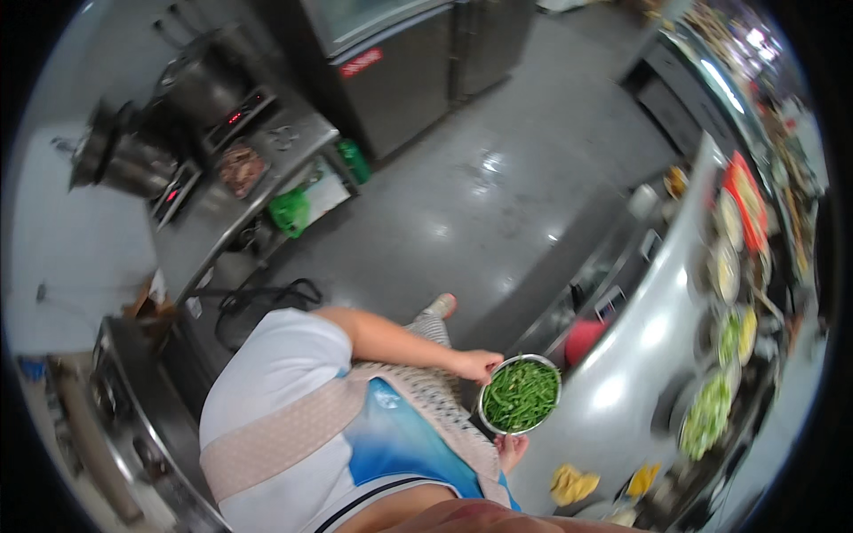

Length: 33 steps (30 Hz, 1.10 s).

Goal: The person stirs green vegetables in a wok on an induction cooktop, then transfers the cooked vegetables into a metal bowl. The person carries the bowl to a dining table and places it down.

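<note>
A round metal bowl (481, 404) of cut green vegetables (521, 394) is held in front of my body, near the edge of the steel counter (616, 393). My left hand (478, 366) grips its rim on the upper left. At the lower rim is my right hand (512, 450), fingers against the metal and partly hidden by my apron (406, 443). Whether the bowl also rests on the counter edge, I cannot tell.
Along the counter's far side stand a container of chopped pale green vegetables (705, 418) and several plates of food. A yellow cloth (573, 484) lies nearby. Steel pots (203, 80) and a tray of meat (242, 170) occupy the left bench. A red object (583, 341) sits below the counter.
</note>
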### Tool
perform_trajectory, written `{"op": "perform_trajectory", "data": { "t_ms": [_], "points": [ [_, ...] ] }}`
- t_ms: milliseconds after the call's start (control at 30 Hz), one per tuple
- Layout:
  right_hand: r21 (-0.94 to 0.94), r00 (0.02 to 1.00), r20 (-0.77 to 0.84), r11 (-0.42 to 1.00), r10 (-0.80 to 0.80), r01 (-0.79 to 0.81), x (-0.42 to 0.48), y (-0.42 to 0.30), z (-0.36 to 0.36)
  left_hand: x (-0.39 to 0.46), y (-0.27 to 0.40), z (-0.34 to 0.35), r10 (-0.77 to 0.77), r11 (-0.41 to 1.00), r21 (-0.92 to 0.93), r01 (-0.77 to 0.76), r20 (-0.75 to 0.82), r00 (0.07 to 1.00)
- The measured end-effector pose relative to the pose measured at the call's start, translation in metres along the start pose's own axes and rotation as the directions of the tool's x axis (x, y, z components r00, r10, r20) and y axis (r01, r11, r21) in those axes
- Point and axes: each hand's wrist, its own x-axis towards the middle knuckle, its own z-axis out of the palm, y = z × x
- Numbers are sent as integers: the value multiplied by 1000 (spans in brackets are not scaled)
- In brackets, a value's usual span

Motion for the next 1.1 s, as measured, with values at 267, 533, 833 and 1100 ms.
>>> {"op": "perform_trajectory", "data": {
  "t_ms": [267, 533, 833, 1100],
  "points": [
    [-11, 941, 338, 1000, -19, 24, 197, -152, 276, 52, 133, -256, -12, 967, -240, -86, -381, 925],
    [-68, 862, 505, 993, -49, 96, 381, -286, 530, 161, 225, -506, 28, 894, -359, -268, -553, 833],
    [-95, 936, 344, 988, -79, 118, 548, -441, 687, 363, 353, -731, 31, 925, -344, -162, -358, 933],
    [-88, 881, 438, 966, -181, 242, 775, -576, 837, 550, 443, -915, 37, 908, -368, -198, -402, 915]
  ]
}}
